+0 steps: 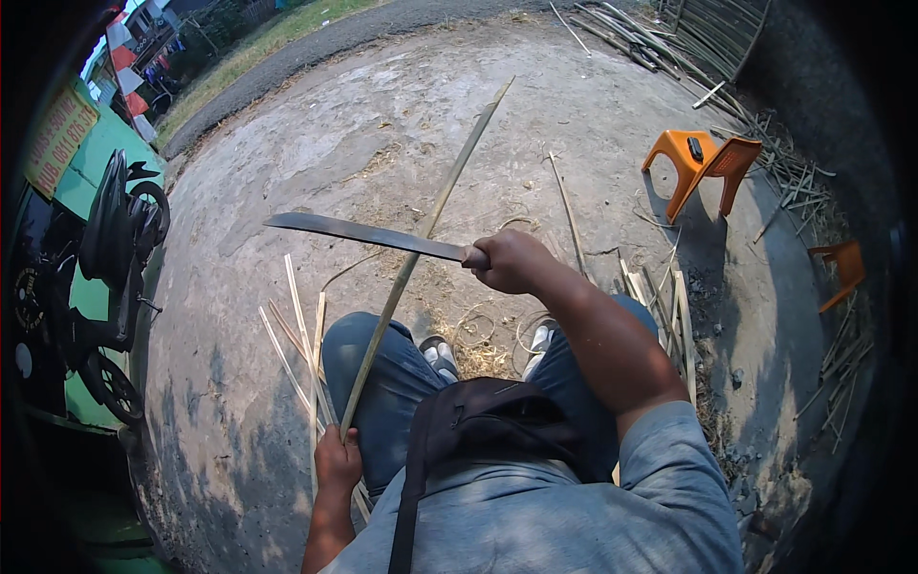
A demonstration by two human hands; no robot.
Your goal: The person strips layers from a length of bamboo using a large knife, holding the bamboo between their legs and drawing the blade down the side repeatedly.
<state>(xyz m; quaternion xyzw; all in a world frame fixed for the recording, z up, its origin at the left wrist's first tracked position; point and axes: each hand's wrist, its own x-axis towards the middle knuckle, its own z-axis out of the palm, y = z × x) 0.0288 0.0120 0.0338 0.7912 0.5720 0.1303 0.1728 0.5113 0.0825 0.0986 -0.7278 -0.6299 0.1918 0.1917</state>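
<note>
My right hand (pixel 514 261) is closed round the wooden handle of a machete (pixel 368 232), whose long dark blade points left. The blade crosses a long bamboo strip (pixel 466 153) near its middle; whether the two touch I cannot tell. Down by my left thigh, my left hand (pixel 338 459) grips the near end of that strip. From there the strip slants up and away to the right, past my knee. Pale split bamboo strips (pixel 304 330) lie beside my left leg, and more cut strips (pixel 681 325) lie by my right leg.
An orange plastic chair (pixel 681 158) with a small black object on its seat stands at the right. Another orange chair (pixel 841 273) is farther right. Bamboo poles (pixel 636 43) lie at the back right. A motorbike (pixel 110 277) stands at the left. Shavings (pixel 483 359) lie between my feet.
</note>
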